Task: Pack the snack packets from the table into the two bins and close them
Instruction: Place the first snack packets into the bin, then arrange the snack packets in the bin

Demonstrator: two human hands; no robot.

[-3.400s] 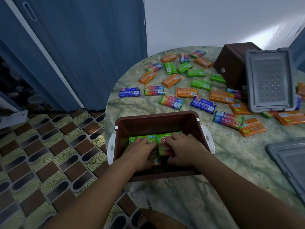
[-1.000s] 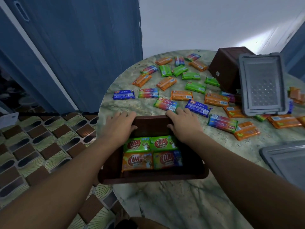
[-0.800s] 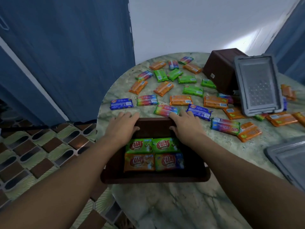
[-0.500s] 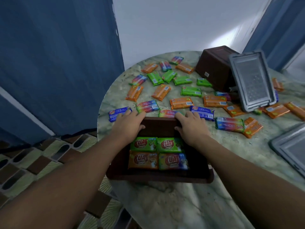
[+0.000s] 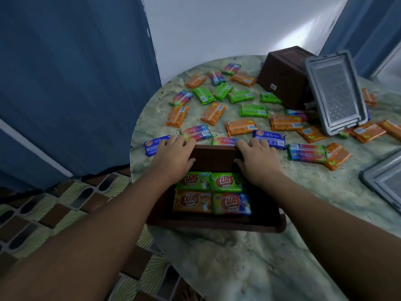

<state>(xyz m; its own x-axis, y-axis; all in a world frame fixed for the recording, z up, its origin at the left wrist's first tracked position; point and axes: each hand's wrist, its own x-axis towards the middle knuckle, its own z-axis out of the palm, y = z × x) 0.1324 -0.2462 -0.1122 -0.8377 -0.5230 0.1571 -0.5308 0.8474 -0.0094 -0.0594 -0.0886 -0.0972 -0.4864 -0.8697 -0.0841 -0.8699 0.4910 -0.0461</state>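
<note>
We are noting left hand (image 5: pixel 173 158) and right hand (image 5: pixel 256 158) gripping bin (image 5: pixel 217 227) far rim | steadying it among packets (image 5: pixel 240 127) for loading.

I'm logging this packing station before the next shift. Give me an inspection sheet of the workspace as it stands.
Surface: round marbled green table.
Job's things: open brown bin at the near edge, four packets inside in two rows; loose snack packets scattered beyond it; second brown bin tipped over at the far side; grey lid leaning on it; another grey lid at the right edge.
Clutter: nothing seen.
Grippers: left hand and right hand both hold the open bin's far rim, fingers over it.
Cables: nothing seen.
Surroundings: blue door, white wall, patterned tile floor.
</note>
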